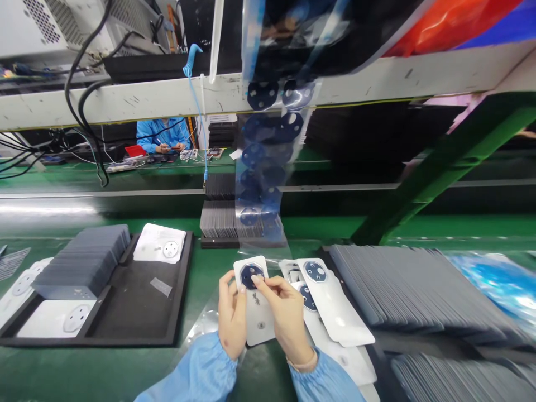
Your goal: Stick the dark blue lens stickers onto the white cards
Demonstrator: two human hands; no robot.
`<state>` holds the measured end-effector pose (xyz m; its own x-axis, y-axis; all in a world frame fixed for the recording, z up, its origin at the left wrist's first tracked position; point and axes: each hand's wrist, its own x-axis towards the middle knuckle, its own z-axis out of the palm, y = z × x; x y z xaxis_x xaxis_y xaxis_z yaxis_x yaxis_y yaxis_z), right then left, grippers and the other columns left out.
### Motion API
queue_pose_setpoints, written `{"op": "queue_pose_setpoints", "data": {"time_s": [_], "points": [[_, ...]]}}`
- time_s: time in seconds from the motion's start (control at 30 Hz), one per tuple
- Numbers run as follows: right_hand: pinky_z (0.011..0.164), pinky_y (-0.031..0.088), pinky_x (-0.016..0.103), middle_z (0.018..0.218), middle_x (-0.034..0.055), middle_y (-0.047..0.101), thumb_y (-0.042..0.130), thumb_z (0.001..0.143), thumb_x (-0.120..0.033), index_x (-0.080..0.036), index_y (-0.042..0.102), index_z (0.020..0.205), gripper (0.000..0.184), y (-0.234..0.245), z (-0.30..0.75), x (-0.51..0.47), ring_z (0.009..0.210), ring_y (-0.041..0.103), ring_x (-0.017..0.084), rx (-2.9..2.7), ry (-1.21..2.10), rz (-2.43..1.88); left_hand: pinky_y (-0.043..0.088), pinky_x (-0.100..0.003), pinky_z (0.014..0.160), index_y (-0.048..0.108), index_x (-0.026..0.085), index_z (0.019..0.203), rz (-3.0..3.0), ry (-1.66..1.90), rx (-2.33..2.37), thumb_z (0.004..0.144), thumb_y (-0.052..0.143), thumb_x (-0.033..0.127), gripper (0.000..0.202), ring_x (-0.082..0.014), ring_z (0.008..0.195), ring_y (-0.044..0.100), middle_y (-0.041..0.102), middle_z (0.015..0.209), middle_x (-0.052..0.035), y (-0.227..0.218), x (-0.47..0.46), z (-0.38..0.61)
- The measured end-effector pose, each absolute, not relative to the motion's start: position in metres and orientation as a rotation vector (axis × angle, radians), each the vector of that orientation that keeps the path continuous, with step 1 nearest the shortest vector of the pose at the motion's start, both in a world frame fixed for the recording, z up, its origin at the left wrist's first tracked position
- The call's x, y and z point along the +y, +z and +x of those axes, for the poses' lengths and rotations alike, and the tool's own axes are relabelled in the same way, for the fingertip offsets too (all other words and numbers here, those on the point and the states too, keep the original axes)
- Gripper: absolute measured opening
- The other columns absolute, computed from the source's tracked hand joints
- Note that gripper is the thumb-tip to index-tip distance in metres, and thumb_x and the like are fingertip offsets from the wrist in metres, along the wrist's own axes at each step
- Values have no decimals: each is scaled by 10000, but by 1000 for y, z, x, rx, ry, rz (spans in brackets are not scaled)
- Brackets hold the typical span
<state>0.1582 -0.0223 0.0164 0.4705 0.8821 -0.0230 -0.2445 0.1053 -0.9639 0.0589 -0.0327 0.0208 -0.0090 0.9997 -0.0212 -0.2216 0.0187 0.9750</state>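
Note:
A white phone back cover (258, 324) stands tilted up in front of me, with small dark print on it. Near its top is a dark blue eight-sided camera sticker (248, 274) with round holes. My left hand (233, 312) grips the cover along its left edge. The fingers of my right hand (288, 310) are pinched together at the right side of the sticker, partly covering it. Close by on the right lie more white back covers (335, 312), overlapping, some bearing the same dark stickers. Above hangs a clear plastic strip (268, 167) of dark blue camera stickers.
On the left is a black tray (138, 312) with a grey stack of panels (84, 262) and white covers. Grey panel rows (397, 285) fill the right side. A green post (444, 167) slants down there. Across the bench, a person in blue sleeves (163, 137) works.

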Motion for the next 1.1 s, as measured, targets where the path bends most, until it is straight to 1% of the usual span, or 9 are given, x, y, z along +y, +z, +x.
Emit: {"op": "queue_pose_setpoints", "data": {"time_s": [0.1,0.23,0.3,0.5,0.63,0.77,0.9,1.0,1.1], "points": [[560,457,261,624,1,636,865,570,-391,-179,664,608,294,18,158,-23,582,526,131,-662,960,-1173,541,-331,811,385,229,1228,1029,1287,1063,885,542,480,453,-264,1076,647,670,1194,-120,22,-32,59],[560,453,265,622,4,636,872,552,-393,-176,670,610,302,19,159,-22,584,518,133,-655,959,-1187,505,-355,919,393,229,1250,1032,1289,1066,883,542,470,463,-254,1107,630,674,1194,-105,21,-32,57],[557,449,267,620,6,632,868,552,-407,-173,673,609,310,18,159,-22,582,512,134,-657,953,-1205,490,-363,947,397,230,1257,1023,1290,1065,879,548,470,472,-252,1114,626,674,1196,-102,21,-32,57],[563,449,264,634,9,634,865,547,-422,-162,678,625,330,17,159,-22,586,510,131,-640,958,-1218,490,-374,939,436,215,1256,977,1295,1077,862,576,478,494,-267,1101,633,681,1176,-116,21,-32,57],[569,436,266,636,7,638,861,556,-417,-164,668,619,325,19,158,-23,584,500,128,-647,945,-1229,499,-377,924,432,207,1248,969,1299,1061,859,581,483,499,-271,1095,637,690,1157,-124,23,-32,57],[581,424,283,644,11,642,829,608,-432,-166,673,644,310,19,158,-25,596,505,141,-720,889,-1267,520,-369,894,428,212,1246,984,1298,1067,859,579,500,505,-269,1090,643,684,1169,-131,23,-33,58],[594,412,292,661,12,635,783,676,-429,-173,670,679,280,15,156,-26,615,519,157,-832,786,-1327,513,-362,924,493,206,1190,1065,1322,1099,847,615,467,448,-260,1111,635,651,1226,-140,17,-31,57],[632,428,299,713,11,614,744,730,-381,-187,649,726,216,14,151,-26,680,543,176,-904,663,-1346,521,-369,920,526,198,1140,1069,1331,1149,807,661,469,449,-258,1070,656,666,1188,-139,12,-28,54],[736,465,319,815,14,577,678,787,-283,-210,616,800,97,17,141,-29,789,561,191,-959,561,-1299,558,-376,857,534,204,1111,1012,1336,1227,726,715,517,529,-266,982,691,688,1126,-130,10,-25,51]]}}
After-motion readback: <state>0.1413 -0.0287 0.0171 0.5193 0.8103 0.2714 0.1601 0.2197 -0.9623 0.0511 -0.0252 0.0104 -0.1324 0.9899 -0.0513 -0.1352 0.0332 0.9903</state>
